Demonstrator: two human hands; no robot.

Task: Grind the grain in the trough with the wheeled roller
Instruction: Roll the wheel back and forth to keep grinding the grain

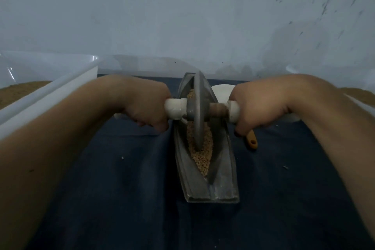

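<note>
Grain (201,155), tan and coarse, fills the groove of a long grey trough (211,186) at centre frame on a dark blue cloth (121,199), near end toward the bottom edge. The wheeled roller (197,111) stands upright in the groove, disc sunk in the grain; the left hand (146,105) has its fingers (142,122) curled tight round the white left handle, the right hand (257,107) round the right one. A white tray (50,95) sits at the left edge, and an orange handle (252,140) shows just below the right hand.
</note>
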